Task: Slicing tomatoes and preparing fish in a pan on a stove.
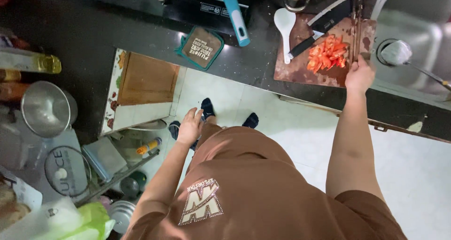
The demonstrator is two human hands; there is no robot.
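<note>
The right hand (360, 74) reaches out to the cutting board (300, 66) on the dark counter (235, 66), its grip closed around the near ends of a pair of chopsticks (355, 28) that run away from the person along the board's right side. Just left of the chopsticks on the board lies a heap of chopped red tomato (327, 54). A cleaver (324, 24) with a black handle rests slantwise across the board's far part, and a white rice spoon (284, 26) lies along the board's left edge. Right of the board is the steel sink (418, 38), with a pale scrubber (395, 52) over its drain.

The left hand (190, 126) hangs beside the person's body — well apart from the board, over the pale floor (291, 122), fingers loosely spread and holding nothing. Left of the board on the counter sits a square pot holder (199, 46), and beyond it a blue handle (235, 14) pokes out from the stove. Far to the left of the board stands a metal bowl (46, 109).
</note>
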